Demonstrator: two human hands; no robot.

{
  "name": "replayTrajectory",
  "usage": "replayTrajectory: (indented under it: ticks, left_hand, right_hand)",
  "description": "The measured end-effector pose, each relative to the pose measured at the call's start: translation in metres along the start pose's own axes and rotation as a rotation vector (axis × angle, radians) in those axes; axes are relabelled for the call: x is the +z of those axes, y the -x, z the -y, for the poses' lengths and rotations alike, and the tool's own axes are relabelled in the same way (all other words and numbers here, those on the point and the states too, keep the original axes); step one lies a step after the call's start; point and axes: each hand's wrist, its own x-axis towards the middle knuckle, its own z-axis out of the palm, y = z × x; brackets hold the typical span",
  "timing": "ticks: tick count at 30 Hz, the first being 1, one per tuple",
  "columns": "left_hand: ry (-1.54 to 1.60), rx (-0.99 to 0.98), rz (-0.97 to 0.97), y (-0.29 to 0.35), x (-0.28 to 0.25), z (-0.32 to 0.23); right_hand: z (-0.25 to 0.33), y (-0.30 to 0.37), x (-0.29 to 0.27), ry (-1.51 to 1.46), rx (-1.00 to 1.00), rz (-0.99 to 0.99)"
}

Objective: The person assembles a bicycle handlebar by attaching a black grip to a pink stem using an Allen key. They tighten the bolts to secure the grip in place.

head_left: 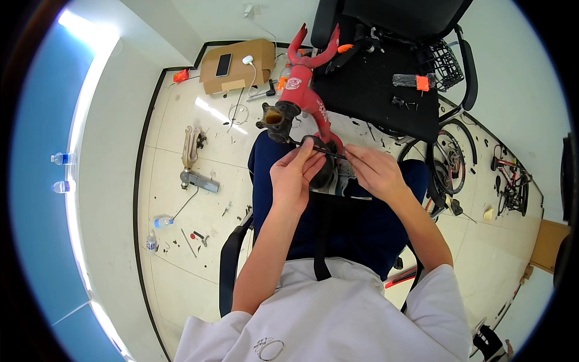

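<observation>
Both hands are closed, pinching a thin black cable-like piece above my lap. My left hand grips it with thumb and fingers near its left part, just below the black clamp. At its right end my right hand holds it between the fingertips. A red bicycle frame stands in front of me between my knees, its two prongs pointing up and away. On its near end sits a black stem clamp with an open round bore. A dark round part shows partly behind my left fingers; my hands hide some of it.
Ahead stands a black office chair with small parts on its seat. A cardboard box carrying a phone lies at the far left. Tools, including a hammer, and bottles are on the left floor; bicycle wheels lie right.
</observation>
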Motion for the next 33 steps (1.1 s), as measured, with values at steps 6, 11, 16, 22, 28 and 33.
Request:
replayTrajectory:
  ticks: [6,11,16,22,28,33]
  left_hand:
    - [0.015,0.054,-0.004,-0.009,0.003,0.003]
    - [0.023,0.052,-0.01,-0.007,0.006,0.002]
    - [0.012,0.05,0.029,-0.01,0.001,0.001]
    - [0.027,0.028,0.094,-0.009,-0.002,-0.002]
    - [0.102,0.013,0.024,-0.002,0.01,0.001]
    - [0.113,0.027,-0.024,-0.006,0.013,0.006]
  right_hand:
    - [-0.002,-0.015,-0.006,-0.079,0.113,0.003]
    - [0.01,0.001,-0.003,-0.991,0.946,-0.199]
    - [0.008,-0.004,-0.004,-1.273,1.177,-0.081]
    - [0.009,-0.012,-0.007,-0.412,0.38,-0.031]
    - [0.0,-0.009,-0.012,0.088,-0.261,0.003]
    - [0.01,-0.01,-0.016,-0.186,0.128,-0.021]
